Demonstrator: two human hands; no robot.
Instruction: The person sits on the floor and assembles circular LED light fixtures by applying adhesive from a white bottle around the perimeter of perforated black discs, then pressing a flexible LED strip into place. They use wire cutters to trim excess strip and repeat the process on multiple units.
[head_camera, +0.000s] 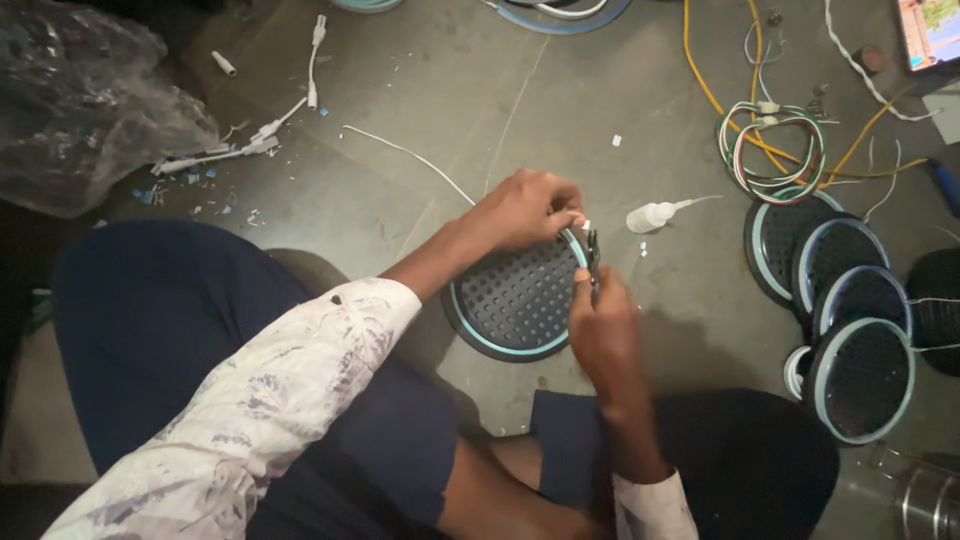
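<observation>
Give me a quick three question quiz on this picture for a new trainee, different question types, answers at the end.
1. True or false: the left hand rests on the rim of the round black dimpled disc.
2. Which lies just right of that disc? A) white squeeze bottle B) red cup C) hammer
3. Fill in: the row of similar discs lies to the person's ____.

Key: 1 true. 2 A. 3 right. The right hand holds a small dark tool at the rim.
</observation>
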